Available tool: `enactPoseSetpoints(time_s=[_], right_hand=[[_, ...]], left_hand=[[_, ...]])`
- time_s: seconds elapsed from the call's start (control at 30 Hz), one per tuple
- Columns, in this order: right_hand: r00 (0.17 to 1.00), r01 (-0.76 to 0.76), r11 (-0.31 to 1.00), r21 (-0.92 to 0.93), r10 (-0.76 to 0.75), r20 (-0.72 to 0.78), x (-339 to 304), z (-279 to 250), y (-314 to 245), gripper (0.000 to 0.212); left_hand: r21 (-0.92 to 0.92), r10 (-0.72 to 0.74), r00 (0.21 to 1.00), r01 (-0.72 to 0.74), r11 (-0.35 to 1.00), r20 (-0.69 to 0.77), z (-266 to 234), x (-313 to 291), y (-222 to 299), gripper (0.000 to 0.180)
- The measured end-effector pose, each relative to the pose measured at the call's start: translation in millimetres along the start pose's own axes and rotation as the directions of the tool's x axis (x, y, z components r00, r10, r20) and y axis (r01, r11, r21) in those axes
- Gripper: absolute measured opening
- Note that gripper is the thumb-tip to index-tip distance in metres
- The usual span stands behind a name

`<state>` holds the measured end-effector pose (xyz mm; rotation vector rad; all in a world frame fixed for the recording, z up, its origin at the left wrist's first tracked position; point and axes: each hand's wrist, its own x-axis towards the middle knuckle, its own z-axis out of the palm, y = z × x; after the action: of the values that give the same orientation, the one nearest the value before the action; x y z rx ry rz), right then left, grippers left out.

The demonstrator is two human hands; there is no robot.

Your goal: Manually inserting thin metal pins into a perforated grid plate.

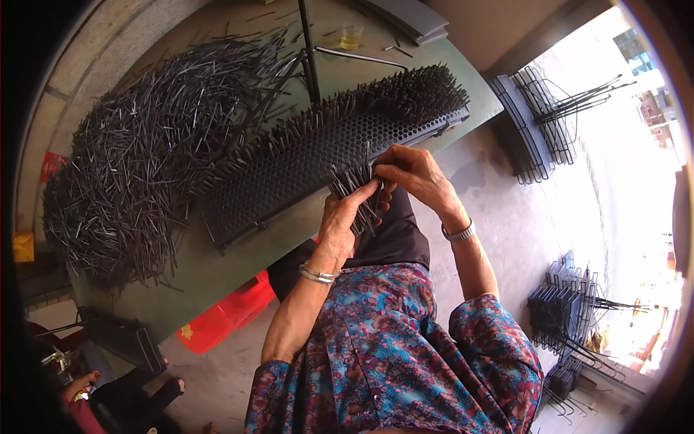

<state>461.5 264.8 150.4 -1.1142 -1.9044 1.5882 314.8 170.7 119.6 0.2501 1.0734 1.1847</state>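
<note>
While the left hand (338, 221) was closed around a bundle of thin dark strips (352, 179), the right hand (421, 178) met the bundle's upper end with thumb and fingers drawn together; whether a single strip was pinched between them could not be told. Both hands worked just off the near long edge of a black perforated panel (285, 177), the bundle held between that edge and the person's lap. A metal-banded watch (460, 231) circled the right wrist, a bracelet (318, 274) the left. Along the panel's far side stood many upright strips (416, 94), packed most thickly toward its right end, while the holes on the nearer side were bare. Left of the panel, a large tangled pile of loose strips (144, 159) spread over the green tabletop (220, 278). Behind the panel rose a dark pole (306, 43), with a cup of yellowish liquid (350, 37) farther back. Below the panel's near edge sat a red plastic stool (228, 312), and well off to its right dark wire racks (531, 126) stood on the floor.
</note>
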Motion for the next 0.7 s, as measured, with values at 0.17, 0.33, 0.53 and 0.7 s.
enactPoseSetpoints(time_s=[0.17,0.33,0.53,0.7], right_hand=[[1.0,-0.014,1.0,0.009,0.014,0.003,2,0,-1,0.014],[0.996,-0.024,0.997,0.078,0.017,0.083,5,-2,-3,0.013],[0.999,0.051,0.994,0.095,-0.051,-0.008,5,-9,-12,0.01],[0.849,0.233,0.972,-0.043,-0.224,-0.478,22,-17,-22,0.007]], left_hand=[[0.002,-0.018,0.998,0.017,1.0,0.055,-4,-1,4,0.024],[-0.013,-0.025,0.997,0.027,1.0,0.076,-6,-2,3,0.025],[-0.123,-0.009,0.998,0.017,0.992,0.066,-15,10,-1,0.024],[-0.293,-0.079,0.996,0.088,0.952,0.041,-22,18,-10,0.022]])
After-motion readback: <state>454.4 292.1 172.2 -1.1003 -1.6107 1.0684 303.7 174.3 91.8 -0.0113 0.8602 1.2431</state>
